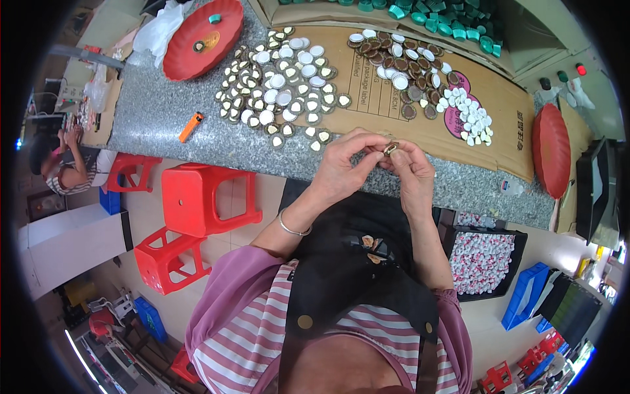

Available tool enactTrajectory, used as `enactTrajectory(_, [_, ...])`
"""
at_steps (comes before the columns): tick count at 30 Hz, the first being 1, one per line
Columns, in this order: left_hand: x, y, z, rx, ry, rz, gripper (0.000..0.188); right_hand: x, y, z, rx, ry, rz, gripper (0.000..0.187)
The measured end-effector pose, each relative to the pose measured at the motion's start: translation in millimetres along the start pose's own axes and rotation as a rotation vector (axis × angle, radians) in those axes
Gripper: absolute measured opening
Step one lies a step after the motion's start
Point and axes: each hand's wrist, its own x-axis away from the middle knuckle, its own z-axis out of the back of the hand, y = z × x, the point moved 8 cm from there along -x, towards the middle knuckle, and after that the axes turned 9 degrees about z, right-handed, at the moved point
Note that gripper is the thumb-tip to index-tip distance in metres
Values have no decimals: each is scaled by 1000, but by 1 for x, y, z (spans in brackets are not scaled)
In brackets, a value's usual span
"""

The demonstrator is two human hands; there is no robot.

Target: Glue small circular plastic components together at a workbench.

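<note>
My left hand (344,161) and my right hand (415,176) meet at the counter's front edge. Between their fingertips is a small brown fluted cap (392,148) with a pale part showing; the fingers partly cover it. To the left of the hands spreads a pile of fluted caps (266,98), many with a cream-coloured piece inside, others white side up. Further back on the right lie brown caps (413,67), some showing white undersides. Beside these is a heap of small white pieces (467,113). A flattened cardboard sheet (508,154) lies under the right-hand piles.
A red scalloped tray (180,56) holds two caps; another red tray (551,151) stands at right. An orange lighter-like object (191,127) lies on the granite counter (151,128). Green caps (446,27) fill a back shelf. Red stools (197,200) stand left, near a seated person (69,167).
</note>
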Motion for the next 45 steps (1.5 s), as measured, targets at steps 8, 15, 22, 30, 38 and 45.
enactTrajectory(8, [0, 7, 0, -110, -37, -45, 21, -1, -4, -5, 83, -17, 74, 18])
enactTrajectory(15, [-10, 5, 0, -133, -43, -13, 14, 7, -14, -1, 271, 4, 90, 18])
enactTrajectory(22, [-39, 7, 66, -341, -52, 31, 17, 101, -78, 128, 848, 830, 579, 40])
enactTrajectory(30, [-115, 42, 56, -864, 135, -322, 23, 73, -124, 208, 963, 827, 473, 69])
enactTrajectory(38, [-170, 7, 30, -845, -22, -206, 24, 50, -107, 222, 1014, 571, 348, 42])
enactTrajectory(45, [-161, 20, 26, -880, 172, -460, 13, 52, -110, 139, 630, 584, 520, 21])
